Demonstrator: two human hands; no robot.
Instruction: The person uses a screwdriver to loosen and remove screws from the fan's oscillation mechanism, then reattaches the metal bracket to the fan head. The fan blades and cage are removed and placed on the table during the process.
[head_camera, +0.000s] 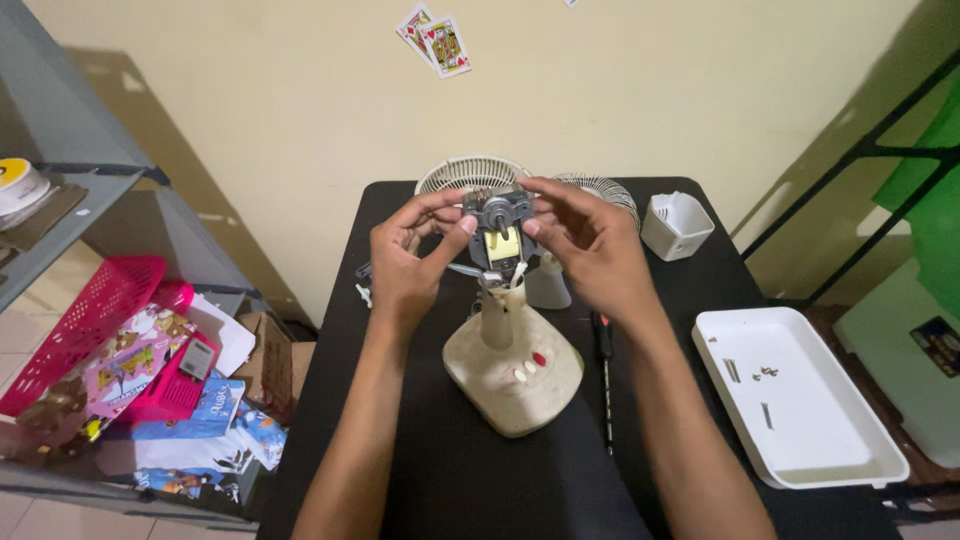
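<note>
**Fan stripped to its motor, both hands on the head**

The small desk fan is well into being taken apart — judging by how things lie. Its two wire grilles, the front grille and the rear grille, lie flat at the far edge of the black counter, off the fan. A white housing piece stands apart to the right, and a few loose screws sit in the white tray at the right edge. A screwdriver lies on the counter just beside the fan base.

What is left in place: the bare motor, its metal frame and yellowish winding exposed, sits atop the cream neck of the base, near the middle of the counter. Whether it is fastened there cannot be told.

The left hand is partly curled, thumb and forefinger pinching the motor's left side. The right hand mirrors it — fingers bent over the top, thumb pressed at the right side. Neither is spread flat; both close lightly on the motor.
</note>
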